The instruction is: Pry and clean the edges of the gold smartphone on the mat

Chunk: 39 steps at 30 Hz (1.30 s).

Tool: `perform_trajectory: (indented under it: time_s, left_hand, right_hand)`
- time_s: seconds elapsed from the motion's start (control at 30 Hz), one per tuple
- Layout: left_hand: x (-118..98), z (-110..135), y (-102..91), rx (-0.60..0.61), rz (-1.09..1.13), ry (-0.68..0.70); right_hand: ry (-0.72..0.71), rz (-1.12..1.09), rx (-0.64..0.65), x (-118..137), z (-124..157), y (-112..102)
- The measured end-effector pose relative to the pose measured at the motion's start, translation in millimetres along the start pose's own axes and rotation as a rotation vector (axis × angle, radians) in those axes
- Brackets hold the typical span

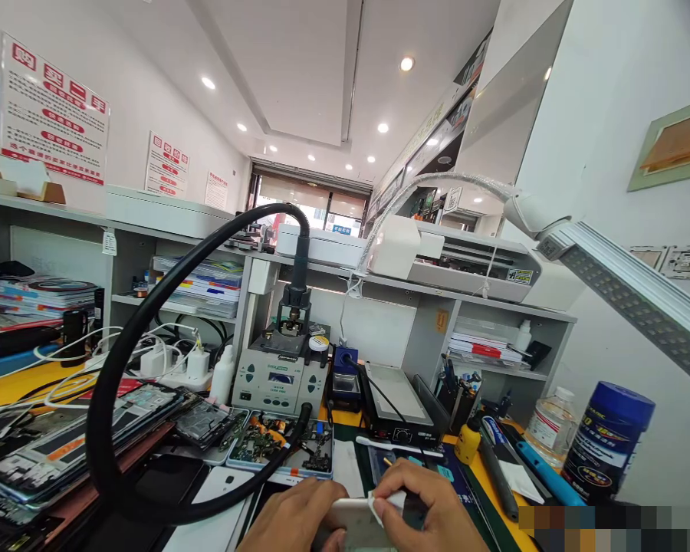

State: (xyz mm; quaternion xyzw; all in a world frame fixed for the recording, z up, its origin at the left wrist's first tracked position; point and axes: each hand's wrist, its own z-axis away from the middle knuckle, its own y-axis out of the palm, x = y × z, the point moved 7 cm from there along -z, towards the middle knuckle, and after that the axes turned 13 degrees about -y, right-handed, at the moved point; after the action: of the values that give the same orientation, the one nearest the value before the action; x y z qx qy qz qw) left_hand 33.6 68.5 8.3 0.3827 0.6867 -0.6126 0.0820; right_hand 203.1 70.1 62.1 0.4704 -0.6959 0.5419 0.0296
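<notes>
White light is filling the scene brightly, coming from ceiling spotlights glowing above and beyond the left hand and right hand. Daylight is whitening the window far ahead of both. Soft shadow is gathering inside the shelving to the left hand's far left. The wide lens is stretching the edges: a poster high up left of the hands is slanting, a blue can on their right is leaning. Nearby outlines are looking fairly crisp, distant ones are softening, and a pixelated patch is hiding the lower corner right of the right hand
</notes>
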Motion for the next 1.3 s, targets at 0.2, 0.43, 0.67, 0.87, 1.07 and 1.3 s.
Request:
perform_trajectory:
  time_s: [0.2,0.43,0.67,0.87,1.07,1.3]
  left_hand:
    - [-4.5,6.0,-7.1,-0.041,0.044,-0.018]
    - [-15.1,9.6,-15.8,0.0,0.078,-0.052]
    - [-20.3,8.8,-20.5,0.005,0.08,-0.05]
    - [-3.7,6.5,-13.3,-0.041,0.055,-0.127]
    - [-9.3,10.7,-12.7,-0.071,0.159,-0.058]
    - [5.2,5.3,-44.0,-0.223,0.316,-0.106]
  right_hand:
    - [0.106,0.014,0.019,-4.7,4.4,-11.5]
    - [0.091,-0.14,0.052,-5.0,3.1,-27.3]
    - [0.085,-0.21,0.027,-22.6,7.3,-39.5]
    - [0.076,-0.266,-0.016,-29.4,8.3,-53.1]
    - [0.132,-0.323,-0.037,-52.3,7.4,-52.0]
    - [0.179,-0.333,-0.046,-66.1,4.2,-38.8]
